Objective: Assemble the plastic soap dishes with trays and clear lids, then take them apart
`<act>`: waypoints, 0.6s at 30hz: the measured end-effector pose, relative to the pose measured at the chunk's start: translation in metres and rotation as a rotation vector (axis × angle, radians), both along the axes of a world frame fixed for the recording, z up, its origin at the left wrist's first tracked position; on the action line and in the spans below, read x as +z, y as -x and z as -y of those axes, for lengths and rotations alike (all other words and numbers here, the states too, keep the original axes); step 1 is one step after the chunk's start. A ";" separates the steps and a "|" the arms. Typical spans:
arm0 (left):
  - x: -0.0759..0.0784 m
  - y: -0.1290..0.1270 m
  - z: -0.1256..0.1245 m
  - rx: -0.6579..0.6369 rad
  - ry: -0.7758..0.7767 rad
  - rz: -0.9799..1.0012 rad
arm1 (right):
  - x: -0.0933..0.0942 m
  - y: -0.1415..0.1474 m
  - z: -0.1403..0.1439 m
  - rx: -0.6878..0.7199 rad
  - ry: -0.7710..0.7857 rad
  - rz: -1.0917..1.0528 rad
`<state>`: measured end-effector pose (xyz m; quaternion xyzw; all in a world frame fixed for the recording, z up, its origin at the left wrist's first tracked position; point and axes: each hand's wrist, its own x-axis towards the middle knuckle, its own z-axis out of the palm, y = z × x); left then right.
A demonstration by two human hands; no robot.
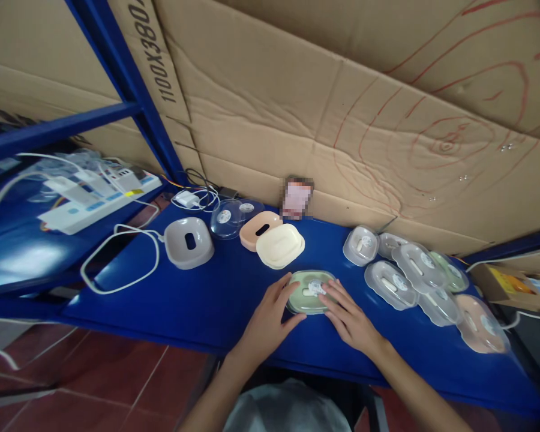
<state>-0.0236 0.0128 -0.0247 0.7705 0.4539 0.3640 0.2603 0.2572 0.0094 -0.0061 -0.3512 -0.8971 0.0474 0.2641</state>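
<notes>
A pale green plastic box (pixel 302 300) with a clear lid and a round white label sits on the blue table before me. My left hand (pixel 274 315) grips its left side, thumb at the near edge and fingers at the far edge. On the right side, my right hand (pixel 348 312) holds it with slightly parted fingers over the lid's edge and label. Just behind lie cream oval pieces (pixel 279 246), overlapping a peach box part with a dark slot (pixel 252 233). A grey box part (pixel 189 243) with a similar slot stands to the left.
Several lidded boxes (pixel 418 267) in grey, green and peach cluster at the right. Clear lids (pixel 227 219) lie at the back left, near a white charger (pixel 186 199). A white cable (pixel 121 291) loops on the left. A blurred-out phone-like object (pixel 296 198) leans against the cardboard wall (pixel 274 108).
</notes>
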 end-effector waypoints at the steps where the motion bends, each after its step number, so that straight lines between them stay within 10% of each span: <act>1: 0.000 0.000 0.000 0.001 -0.002 -0.002 | 0.000 0.000 0.001 -0.008 0.005 -0.009; 12: -0.005 0.003 0.000 0.001 0.082 -0.018 | -0.001 0.005 0.000 -0.071 -0.043 0.162; 18: 0.010 0.003 0.000 -0.098 0.133 0.006 | 0.029 -0.015 -0.017 -0.147 -0.146 0.251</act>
